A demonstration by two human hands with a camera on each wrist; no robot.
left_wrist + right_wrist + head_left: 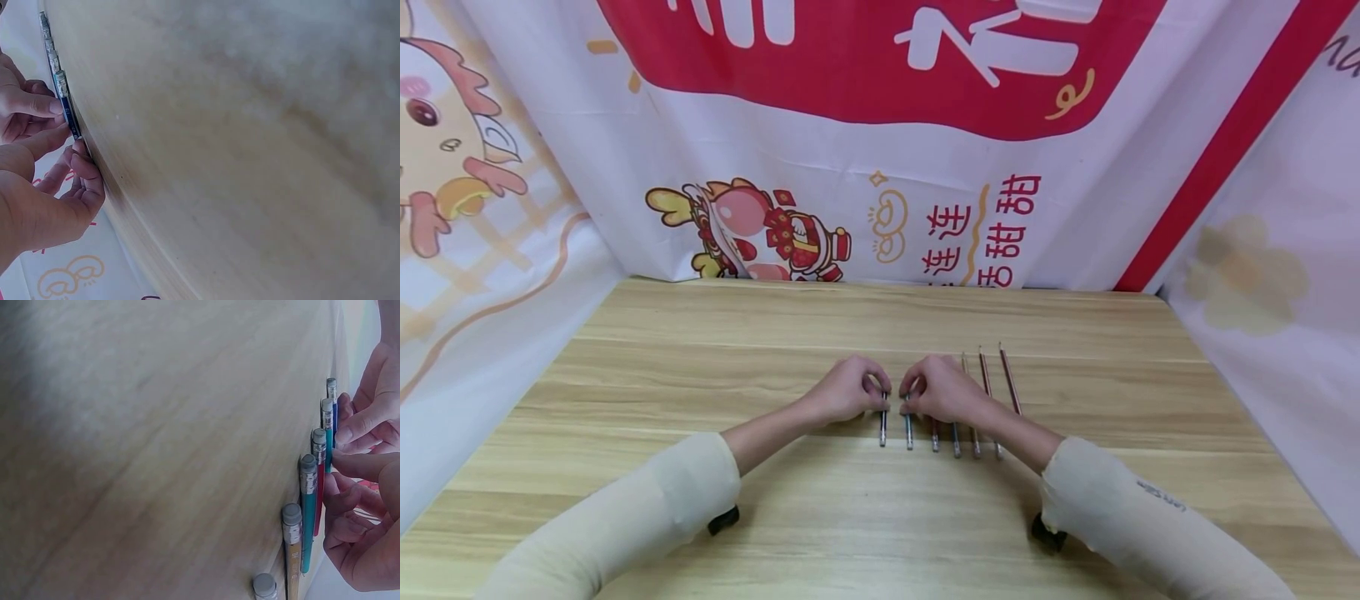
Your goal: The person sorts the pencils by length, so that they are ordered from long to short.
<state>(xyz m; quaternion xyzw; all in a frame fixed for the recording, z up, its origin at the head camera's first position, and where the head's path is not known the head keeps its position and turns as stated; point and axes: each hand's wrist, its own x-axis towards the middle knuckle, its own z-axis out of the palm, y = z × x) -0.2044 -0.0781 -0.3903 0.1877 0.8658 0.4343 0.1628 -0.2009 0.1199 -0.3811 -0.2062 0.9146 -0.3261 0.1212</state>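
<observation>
Near the middle of the table, my left hand (850,389) pinches a dark blue pencil (883,429) between thumb and fingers. Just to its right, my right hand (945,390) pinches a light teal pencil (909,433) the same way. Both pencils lie with their eraser ends toward me, and the fingers hide their far parts. Beside the teal pencil, partly under my right hand and forearm, come a red pencil (320,487), a darker teal pencil (308,512) and a yellow pencil (292,550), with reddish-brown pencils (1010,379) farther right.
The pencils lie roughly side by side on a wood-grain table (865,517). A printed white and red cloth (820,142) hangs along the table's back edge, with more cloth at both sides. Dark wrist straps (724,521) show below the light sleeves (647,508).
</observation>
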